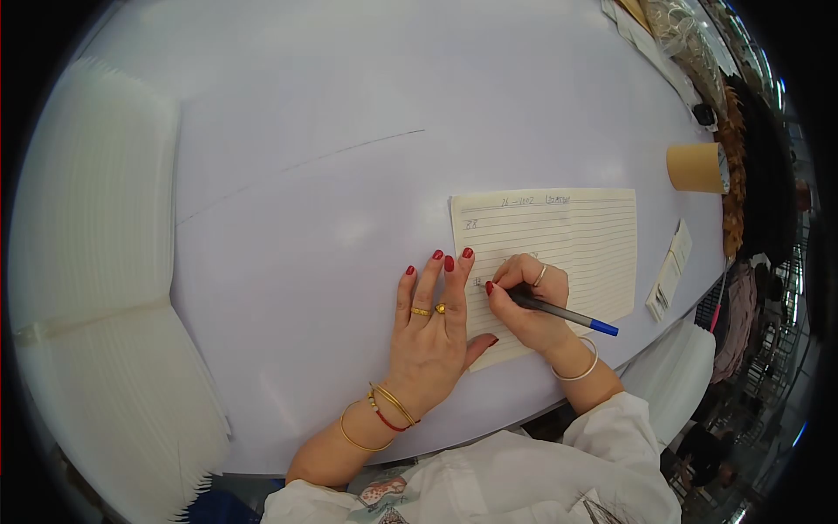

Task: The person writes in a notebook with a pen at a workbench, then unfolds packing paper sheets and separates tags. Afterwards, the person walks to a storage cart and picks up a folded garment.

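Our right hand (531, 321) pinches a blue-ended pen (569, 315), tip at the lined notebook (602, 253), toward three o'clock on the table (305, 113). Our left hand (427, 349), just apart, lies with fingers spread at the page's near-left edge, toward six. Perhaps a tape roll (694, 168) stands at two.
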`<state>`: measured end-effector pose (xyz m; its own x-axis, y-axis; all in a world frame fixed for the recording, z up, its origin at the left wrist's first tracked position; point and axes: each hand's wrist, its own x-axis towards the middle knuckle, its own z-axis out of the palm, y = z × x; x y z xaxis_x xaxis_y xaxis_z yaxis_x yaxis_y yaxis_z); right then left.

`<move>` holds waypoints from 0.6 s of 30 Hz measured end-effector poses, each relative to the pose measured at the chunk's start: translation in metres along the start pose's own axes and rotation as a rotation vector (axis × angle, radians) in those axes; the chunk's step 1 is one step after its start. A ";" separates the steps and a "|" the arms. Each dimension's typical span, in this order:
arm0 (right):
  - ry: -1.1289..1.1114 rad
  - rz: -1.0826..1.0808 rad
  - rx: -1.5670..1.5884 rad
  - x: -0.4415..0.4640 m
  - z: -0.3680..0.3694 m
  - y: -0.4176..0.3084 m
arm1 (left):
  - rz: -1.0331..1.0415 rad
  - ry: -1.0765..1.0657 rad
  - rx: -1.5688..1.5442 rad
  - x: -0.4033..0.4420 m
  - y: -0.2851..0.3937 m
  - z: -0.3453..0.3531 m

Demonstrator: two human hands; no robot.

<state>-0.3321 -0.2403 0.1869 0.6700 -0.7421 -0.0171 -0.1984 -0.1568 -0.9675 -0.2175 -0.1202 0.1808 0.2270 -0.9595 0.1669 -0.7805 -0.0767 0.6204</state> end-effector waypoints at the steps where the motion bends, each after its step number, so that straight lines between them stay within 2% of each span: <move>1: 0.020 -0.033 -0.012 -0.001 0.001 0.001 | 0.001 -0.001 0.000 0.000 0.000 0.000; 4: 0.059 -0.101 -0.037 0.000 0.002 0.002 | 0.004 -0.002 -0.001 0.000 -0.001 0.000; 9: 0.121 -0.009 -0.066 -0.001 0.005 -0.002 | -0.007 -0.005 -0.001 0.000 0.000 -0.002; 14: 0.075 -0.031 -0.042 0.000 0.001 0.001 | 0.000 0.002 -0.001 0.001 0.000 -0.001; 18: 0.017 0.037 0.000 -0.002 -0.001 -0.003 | -0.012 -0.018 -0.003 0.001 0.000 -0.002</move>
<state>-0.3340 -0.2392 0.1898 0.6504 -0.7581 -0.0483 -0.2229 -0.1296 -0.9662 -0.2160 -0.1203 0.1829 0.2258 -0.9632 0.1459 -0.7758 -0.0872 0.6250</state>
